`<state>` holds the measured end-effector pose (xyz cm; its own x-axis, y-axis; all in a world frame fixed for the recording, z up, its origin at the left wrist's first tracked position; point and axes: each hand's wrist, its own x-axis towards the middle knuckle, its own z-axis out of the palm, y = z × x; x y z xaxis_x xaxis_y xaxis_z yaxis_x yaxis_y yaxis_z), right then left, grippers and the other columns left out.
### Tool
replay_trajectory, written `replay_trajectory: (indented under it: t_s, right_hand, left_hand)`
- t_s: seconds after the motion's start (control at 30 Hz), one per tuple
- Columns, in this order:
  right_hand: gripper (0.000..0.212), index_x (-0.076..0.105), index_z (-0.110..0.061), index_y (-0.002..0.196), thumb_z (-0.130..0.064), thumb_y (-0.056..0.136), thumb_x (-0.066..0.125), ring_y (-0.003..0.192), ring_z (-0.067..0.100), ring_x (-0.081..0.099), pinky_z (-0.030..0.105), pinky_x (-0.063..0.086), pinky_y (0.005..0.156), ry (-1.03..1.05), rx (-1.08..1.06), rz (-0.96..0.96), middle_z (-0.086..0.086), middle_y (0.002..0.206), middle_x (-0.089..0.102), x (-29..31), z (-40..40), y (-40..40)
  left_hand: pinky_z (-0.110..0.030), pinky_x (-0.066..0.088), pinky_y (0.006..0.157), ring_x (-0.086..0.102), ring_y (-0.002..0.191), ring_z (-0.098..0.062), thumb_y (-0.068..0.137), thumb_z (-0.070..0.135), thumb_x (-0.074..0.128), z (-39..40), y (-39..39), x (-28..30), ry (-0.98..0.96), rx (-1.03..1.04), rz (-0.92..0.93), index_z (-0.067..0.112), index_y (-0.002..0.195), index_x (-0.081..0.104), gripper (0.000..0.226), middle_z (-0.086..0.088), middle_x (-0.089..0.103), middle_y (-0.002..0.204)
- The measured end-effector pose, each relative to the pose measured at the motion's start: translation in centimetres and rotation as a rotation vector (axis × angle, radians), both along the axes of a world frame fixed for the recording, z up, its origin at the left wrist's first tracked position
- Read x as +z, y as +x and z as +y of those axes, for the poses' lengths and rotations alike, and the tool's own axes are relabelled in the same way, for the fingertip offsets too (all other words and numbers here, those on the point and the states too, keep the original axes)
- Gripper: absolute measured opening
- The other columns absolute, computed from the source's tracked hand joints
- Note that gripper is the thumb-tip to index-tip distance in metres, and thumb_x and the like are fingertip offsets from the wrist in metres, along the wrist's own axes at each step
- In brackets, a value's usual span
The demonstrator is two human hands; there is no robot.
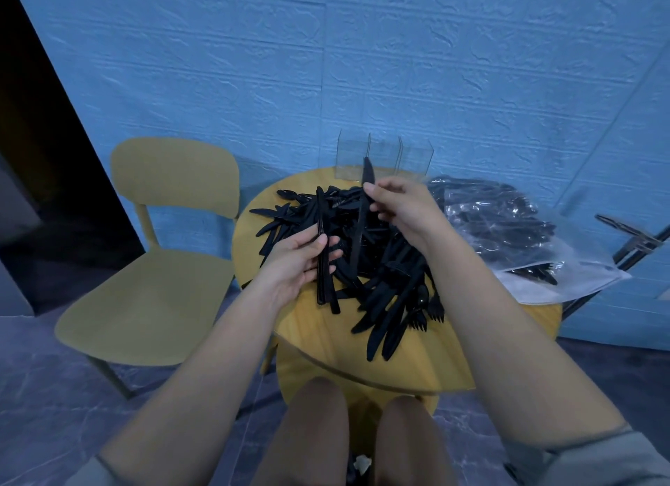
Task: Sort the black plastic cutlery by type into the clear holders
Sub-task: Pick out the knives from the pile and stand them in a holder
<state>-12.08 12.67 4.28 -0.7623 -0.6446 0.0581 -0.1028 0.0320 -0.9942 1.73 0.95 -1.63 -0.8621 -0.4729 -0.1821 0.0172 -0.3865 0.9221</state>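
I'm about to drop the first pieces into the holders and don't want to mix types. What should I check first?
1. Right hand pinches one knife: ok.
2. Left hand holds a bundle all of one type: cannot tell.
3. Clear holders upright at the table's far edge: ok.
4. Compartments free of cutlery: ok, none seen.
5. Pile sorted: not ok, still mixed.

Round yellow table [326,344]: cutlery pile [377,268], holders [384,157], bag [525,239]
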Motion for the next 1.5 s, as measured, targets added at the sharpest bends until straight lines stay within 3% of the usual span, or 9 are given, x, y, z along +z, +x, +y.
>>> replay_trajectory:
  t_s: [0.13,0.4,0.53,0.7,0.8,0.9,1.13,1.37,1.5]
  right_hand:
    - [0.011,0.061,-0.015,0.079,-0.01,0.086,0.068,0.058,0.005,0.056,0.015,0.043,0.053,0.03,0.107,-0.053,-0.005,0.068,0.063,-0.6,-0.9,1.0]
    - [0.009,0.062,-0.018,0.081,-0.019,0.085,0.071,0.064,0.009,0.055,0.022,0.043,0.063,0.112,0.073,0.003,-0.002,0.075,0.062,-3.4,-1.6,2.1]
    - [0.014,0.062,-0.013,0.087,-0.023,0.084,0.071,0.055,0.0,0.057,0.012,0.043,0.055,0.159,0.047,0.116,-0.002,0.072,0.061,-3.5,-2.0,2.5]
    - [0.012,0.064,-0.02,0.085,-0.029,0.084,0.071,0.078,0.012,0.059,0.02,0.047,0.067,0.534,-0.026,0.478,-0.004,0.08,0.062,-4.2,-1.3,1.2]
    - [0.025,0.065,-0.019,0.098,-0.037,0.082,0.071,0.093,0.02,0.062,0.035,0.053,0.084,0.827,0.081,0.541,0.002,0.099,0.064,-5.1,-1.4,1.6]
    - [0.034,0.064,-0.019,0.108,-0.04,0.082,0.072,0.097,0.023,0.061,0.04,0.053,0.085,0.908,0.067,0.537,0.005,0.11,0.062,-5.7,-1.8,2.1]
    - [0.017,0.065,-0.021,0.092,-0.033,0.083,0.072,0.094,0.02,0.06,0.037,0.053,0.087,0.87,0.066,0.435,0.004,0.106,0.063,-5.8,-2.1,1.9]
    - [0.011,0.06,-0.024,0.079,-0.022,0.085,0.069,0.076,0.011,0.058,0.023,0.042,0.073,0.495,-0.081,0.305,-0.005,0.08,0.061,-4.5,-0.7,0.9]
    - [0.011,0.059,-0.02,0.08,-0.021,0.087,0.068,0.056,0.005,0.058,0.015,0.042,0.054,0.258,-0.157,0.218,-0.006,0.072,0.061,-3.0,-0.1,0.6]
  left_hand:
    - [-0.032,0.057,0.076,0.069,0.094,-0.021,0.095,0.007,0.051,0.4,-0.1,0.3,-0.003,-0.05,0.034,0.018,0.125,0.058,0.033,-0.002,0.072,0.103]
    - [-0.026,0.057,0.063,0.072,0.085,-0.017,0.09,0.007,0.057,1.0,0.1,-0.3,0.058,-0.047,0.077,0.018,0.118,0.062,0.031,-0.005,0.074,0.098]
    - [-0.026,0.057,0.061,0.072,0.08,-0.015,0.092,0.006,0.055,0.7,0.3,-0.3,0.049,-0.032,0.076,0.019,0.116,0.063,0.029,-0.003,0.074,0.094]
    - [-0.027,0.059,0.065,0.072,0.079,-0.014,0.092,0.005,0.056,-0.7,1.0,-0.7,0.031,0.083,0.046,0.018,0.117,0.061,0.029,-0.003,0.072,0.096]
    - [-0.026,0.059,0.066,0.072,0.078,-0.014,0.092,0.006,0.057,-0.8,1.3,-1.2,0.029,0.1,0.017,0.017,0.12,0.059,0.03,-0.005,0.071,0.098]
    - [-0.025,0.058,0.062,0.072,0.077,-0.014,0.092,0.006,0.057,-0.7,1.3,-1.7,0.052,0.101,-0.003,0.012,0.129,0.055,0.038,-0.007,0.07,0.102]
    - [-0.026,0.058,0.06,0.072,0.076,-0.014,0.091,0.004,0.057,-0.6,1.5,-2.1,0.112,0.121,-0.013,0.008,0.134,0.05,0.044,-0.008,0.068,0.104]
    - [-0.026,0.058,0.06,0.072,0.076,-0.014,0.092,0.003,0.055,-0.4,1.8,-2.2,0.128,0.123,-0.014,0.006,0.132,0.051,0.04,-0.007,0.068,0.103]
    - [-0.027,0.058,0.061,0.071,0.078,-0.013,0.092,0.003,0.055,-0.2,1.7,-1.8,0.114,0.099,-0.012,0.0,0.126,0.054,0.034,-0.008,0.068,0.104]
